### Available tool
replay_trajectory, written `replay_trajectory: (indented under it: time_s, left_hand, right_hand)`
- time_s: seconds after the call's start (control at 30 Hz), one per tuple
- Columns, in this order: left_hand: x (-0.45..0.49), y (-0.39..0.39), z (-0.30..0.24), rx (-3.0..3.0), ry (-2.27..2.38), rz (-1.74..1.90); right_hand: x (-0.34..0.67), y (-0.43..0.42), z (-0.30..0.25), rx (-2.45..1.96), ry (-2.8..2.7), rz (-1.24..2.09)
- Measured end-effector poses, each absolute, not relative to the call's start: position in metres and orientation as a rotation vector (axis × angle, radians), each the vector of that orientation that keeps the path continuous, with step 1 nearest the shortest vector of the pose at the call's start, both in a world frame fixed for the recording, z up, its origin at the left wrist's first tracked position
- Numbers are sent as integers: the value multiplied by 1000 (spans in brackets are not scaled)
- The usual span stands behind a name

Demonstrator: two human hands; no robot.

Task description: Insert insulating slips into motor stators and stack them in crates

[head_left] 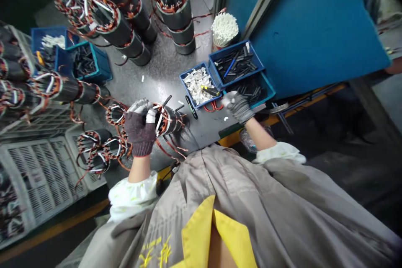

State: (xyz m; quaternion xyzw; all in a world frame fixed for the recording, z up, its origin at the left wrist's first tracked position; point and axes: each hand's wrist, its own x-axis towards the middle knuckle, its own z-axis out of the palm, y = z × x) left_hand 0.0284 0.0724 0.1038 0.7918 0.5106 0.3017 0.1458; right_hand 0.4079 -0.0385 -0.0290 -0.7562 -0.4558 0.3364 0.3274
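A motor stator (168,119) with copper windings and white sleeves lies on its side on the dark bench (157,75). My left hand (140,127), in a dark knit glove, is closed on the stator's near end. My right hand (238,106), in a grey glove, reaches with fingers curled into a blue bin of black strips (255,89); what it holds is hidden. Beside it stand a blue bin of white paper pieces (198,86) and another blue bin of black sticks (236,65).
Stacked stators (176,8) stand at the back, more stators (94,146) lie to the left. Blue bins (84,60) sit at back left, a cup of white sticks (224,29) behind the bins. A blue panel (314,29) rises at right. White crates (37,176) at left.
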Motion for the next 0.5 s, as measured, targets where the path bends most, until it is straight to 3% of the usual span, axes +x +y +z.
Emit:
replay_trajectory:
  time_s: [0.2,0.5]
  left_hand:
    - [28,71,102,2201,1465,843]
    - [28,70,97,2234,1467,858]
  right_hand:
    - [273,-14,-28,-1870,-1164,1090]
    - [279,2,-38,-1823,-1318,1106]
